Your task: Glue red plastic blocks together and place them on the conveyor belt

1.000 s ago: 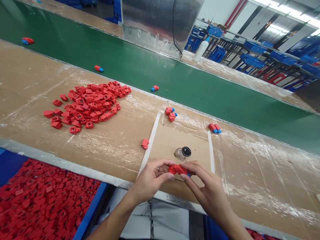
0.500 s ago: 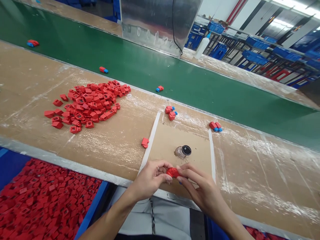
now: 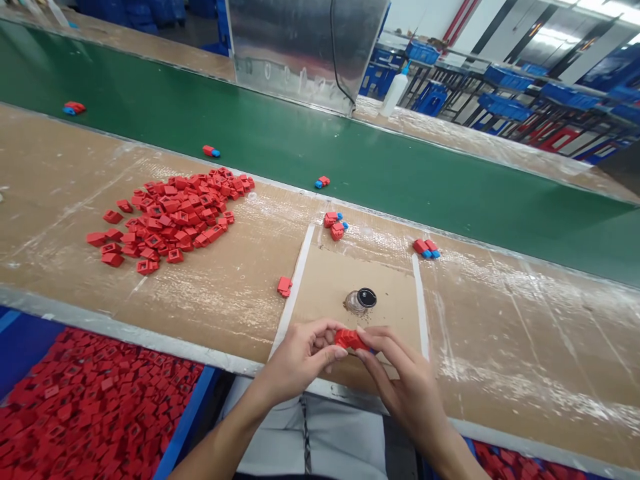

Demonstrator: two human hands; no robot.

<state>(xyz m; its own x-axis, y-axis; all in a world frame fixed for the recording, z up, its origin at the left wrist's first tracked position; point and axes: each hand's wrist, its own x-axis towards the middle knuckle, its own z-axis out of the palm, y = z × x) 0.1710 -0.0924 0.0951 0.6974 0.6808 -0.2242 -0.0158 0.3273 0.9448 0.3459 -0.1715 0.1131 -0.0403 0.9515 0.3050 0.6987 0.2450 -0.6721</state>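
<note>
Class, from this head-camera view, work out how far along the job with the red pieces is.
Done: red-and-blue pieces lie on the green belt. In hand: a red piece pinched between left hand and right hand. Remaining, it seems: the loose red pile and the blue bin of red pieces.

Our left hand (image 3: 299, 353) and right hand (image 3: 407, 373) pinch a red plastic part (image 3: 351, 340).
Just beyond that part — a small glass jar (image 3: 360, 301), lying on a cardboard sheet (image 3: 395, 293).

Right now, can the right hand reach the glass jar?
Probably yes: the right hand is just below the glass jar, with only cardboard between them, but it must first release the red piece.
</note>
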